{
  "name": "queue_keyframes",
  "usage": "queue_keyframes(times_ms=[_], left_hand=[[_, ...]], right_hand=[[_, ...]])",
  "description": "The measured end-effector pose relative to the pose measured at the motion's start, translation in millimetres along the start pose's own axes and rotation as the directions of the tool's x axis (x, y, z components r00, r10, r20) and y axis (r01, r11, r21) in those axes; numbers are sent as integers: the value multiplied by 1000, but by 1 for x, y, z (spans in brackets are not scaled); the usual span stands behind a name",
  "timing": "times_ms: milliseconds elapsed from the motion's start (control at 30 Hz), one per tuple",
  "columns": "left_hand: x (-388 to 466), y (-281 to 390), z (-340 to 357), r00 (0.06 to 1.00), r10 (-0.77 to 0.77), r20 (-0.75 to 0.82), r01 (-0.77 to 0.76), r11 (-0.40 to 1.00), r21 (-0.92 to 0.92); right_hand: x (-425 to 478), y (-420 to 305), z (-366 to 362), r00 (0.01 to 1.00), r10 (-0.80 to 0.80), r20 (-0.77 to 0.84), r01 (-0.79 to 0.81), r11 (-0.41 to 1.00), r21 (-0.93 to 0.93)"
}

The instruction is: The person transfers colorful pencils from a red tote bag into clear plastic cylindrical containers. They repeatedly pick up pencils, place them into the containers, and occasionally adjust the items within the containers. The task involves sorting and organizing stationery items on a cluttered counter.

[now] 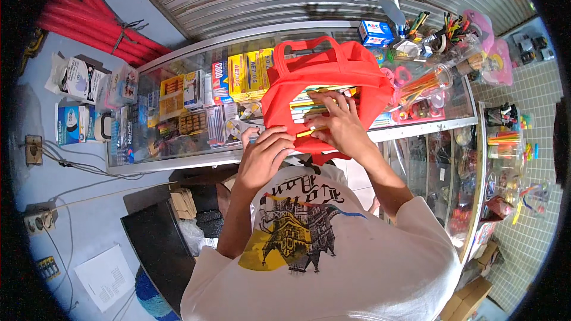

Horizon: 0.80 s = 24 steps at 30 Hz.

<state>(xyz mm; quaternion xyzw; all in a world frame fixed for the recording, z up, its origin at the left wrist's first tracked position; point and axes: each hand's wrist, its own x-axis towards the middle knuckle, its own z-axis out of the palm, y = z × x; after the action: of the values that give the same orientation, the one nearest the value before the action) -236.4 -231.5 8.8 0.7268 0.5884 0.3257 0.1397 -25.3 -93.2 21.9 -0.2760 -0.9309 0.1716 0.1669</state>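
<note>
A red fabric tote bag (325,71) with two handles lies on a glass display counter (205,158), its mouth turned towards me. Inside, a row of thin book-like items (305,104) shows coloured edges, several of them yellow. My right hand (337,122) reaches into the mouth with spread fingers, the fingertips on those edges; whether it pinches one is unclear. At the bag's lower left rim rests my left hand (265,154), its fingers bent against the red fabric. Whether its fingers grip the cloth cannot be made out.
Yellow pen boxes (252,73) lie left of the bag. Blue-and-white boxes (375,33) stand behind it. On the right are a clear jar of coloured sticks (428,82) and containers of pens. A metal roller shutter (267,0) rises behind the counter; a black table (156,249) is at lower left.
</note>
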Motion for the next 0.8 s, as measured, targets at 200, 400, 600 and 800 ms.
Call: queue_keyframes(times_ms=[200, 400, 600, 800], left_hand=[[-1, 3, -10, 1000, -4, 3, 4, 1000, 9], [2, 2, -13, 998, -7, -70, 8, 1000, 12], [11, -9, 0, 993, -2, -121, 9, 998, 57], [19, -13, 15, 973, -163, -160, 184, 975, 124]], right_hand=[[8, 0, 6, 995, 3, -103, -7, 999, -39], [17, 5, 7, 991, 45, -128, -55, 996, -75], [23, -6, 13, 991, 11, -131, -28, 991, -128], [26, -3, 14, 990, 89, -110, -99, 991, -88]])
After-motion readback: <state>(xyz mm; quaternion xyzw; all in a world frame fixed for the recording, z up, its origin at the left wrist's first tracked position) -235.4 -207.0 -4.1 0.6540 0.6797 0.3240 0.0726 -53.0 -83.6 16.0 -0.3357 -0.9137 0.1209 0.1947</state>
